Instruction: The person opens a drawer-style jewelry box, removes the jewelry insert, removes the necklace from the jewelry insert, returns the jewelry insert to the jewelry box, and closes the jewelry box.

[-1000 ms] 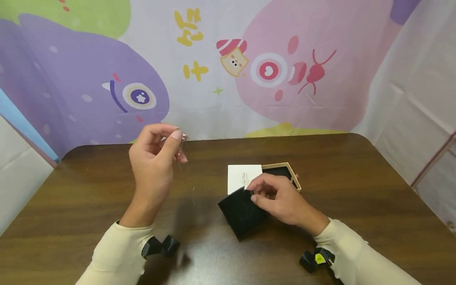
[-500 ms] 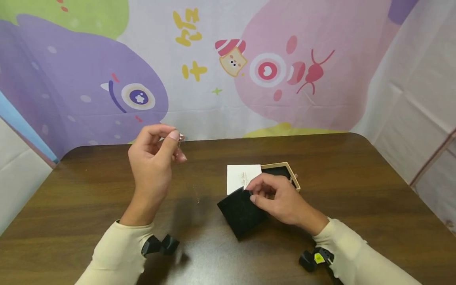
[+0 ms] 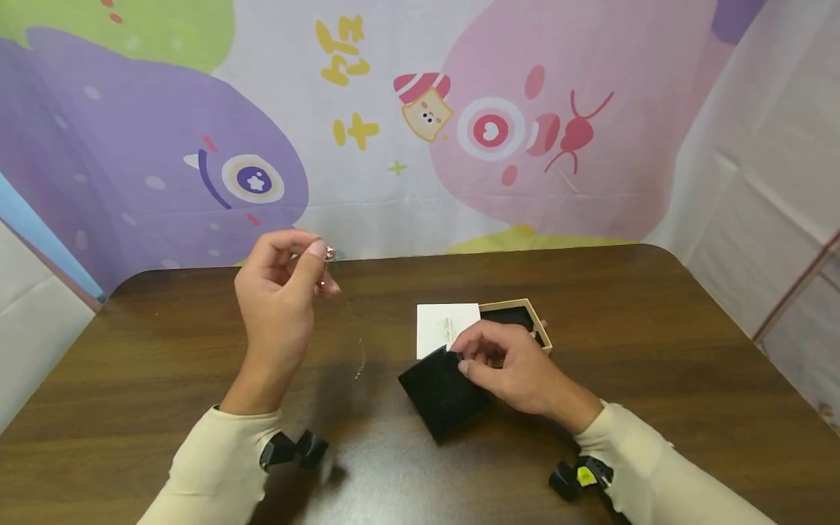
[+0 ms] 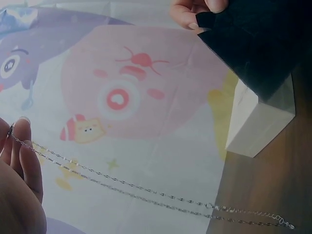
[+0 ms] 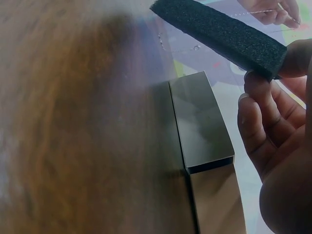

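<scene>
My left hand, raised over the table's left part, pinches a thin silver chain necklace between thumb and forefinger. The chain hangs down in a long double strand, and a small shiny piece sits at the fingertips. My right hand pinches one corner of a square black foam pad, which is held tilted; its thick, porous edge shows in the right wrist view. Behind the pad are a white box lid with small lettering and an open box with a tan rim and black inside, partly hidden by my right hand.
The brown wooden table runs back to a cartoon-printed cloth. A pale curtain hangs at the right. Black wrist cameras are strapped over both cream sleeves.
The hanging end of the chain has swung about below my left hand. Both hands keep their grip and stay nearly in place, with only a slight shift of the whole view.
</scene>
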The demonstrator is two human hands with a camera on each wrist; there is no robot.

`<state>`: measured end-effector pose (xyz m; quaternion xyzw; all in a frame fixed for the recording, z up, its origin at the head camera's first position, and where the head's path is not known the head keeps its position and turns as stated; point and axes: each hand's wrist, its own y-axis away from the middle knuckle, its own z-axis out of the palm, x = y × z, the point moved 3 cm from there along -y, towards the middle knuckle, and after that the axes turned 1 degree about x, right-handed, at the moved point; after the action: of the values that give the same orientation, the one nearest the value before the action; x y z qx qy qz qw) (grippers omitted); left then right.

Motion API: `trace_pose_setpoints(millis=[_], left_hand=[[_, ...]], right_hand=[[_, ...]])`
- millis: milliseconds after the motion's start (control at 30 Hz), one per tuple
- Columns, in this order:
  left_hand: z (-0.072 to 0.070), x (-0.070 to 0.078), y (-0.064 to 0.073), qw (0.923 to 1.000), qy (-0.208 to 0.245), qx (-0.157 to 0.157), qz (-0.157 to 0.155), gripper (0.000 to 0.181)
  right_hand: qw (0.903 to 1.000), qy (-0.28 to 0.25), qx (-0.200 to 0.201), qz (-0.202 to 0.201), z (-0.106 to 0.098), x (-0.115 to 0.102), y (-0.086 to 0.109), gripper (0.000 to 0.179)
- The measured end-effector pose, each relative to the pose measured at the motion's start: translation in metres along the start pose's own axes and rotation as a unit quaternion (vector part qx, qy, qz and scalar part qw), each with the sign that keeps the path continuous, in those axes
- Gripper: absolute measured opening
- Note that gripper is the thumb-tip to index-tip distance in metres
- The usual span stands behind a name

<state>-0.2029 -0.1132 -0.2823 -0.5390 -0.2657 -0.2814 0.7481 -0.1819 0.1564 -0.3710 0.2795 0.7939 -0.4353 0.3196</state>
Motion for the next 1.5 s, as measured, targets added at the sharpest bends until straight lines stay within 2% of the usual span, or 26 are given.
trace_pose_setpoints(millis=[367,500,900,1167,1500], left_hand=[[0.0,-0.006,0.002,0.9998,-0.013,-0.002,-0.012,0.01],[0.001,-0.006,0.004,0.9997,-0.013,-0.004,-0.022,0.007],[-0.001,-0.013,0.006,0.9995,-0.014,-0.007,-0.026,0.003],[-0.001,-0.018,0.01,0.9999,-0.014,0.0,-0.009,0.003],[0.0,-0.021,0.01,0.9996,-0.011,-0.008,0.023,0.008]], right_hand=[[1.0,-0.003,0.0,-0.001,0.001,-0.001,0.0,0.021],[1.0,-0.005,-0.001,0.0,0.001,-0.001,0.0,0.021],[1.0,0.001,-0.003,0.005,0.001,-0.004,-0.002,0.021],[1.0,-0.001,-0.003,0.0,0.001,-0.002,-0.001,0.02],[0.9999,-0.007,-0.001,0.008,0.0,-0.001,0.0,0.022]])
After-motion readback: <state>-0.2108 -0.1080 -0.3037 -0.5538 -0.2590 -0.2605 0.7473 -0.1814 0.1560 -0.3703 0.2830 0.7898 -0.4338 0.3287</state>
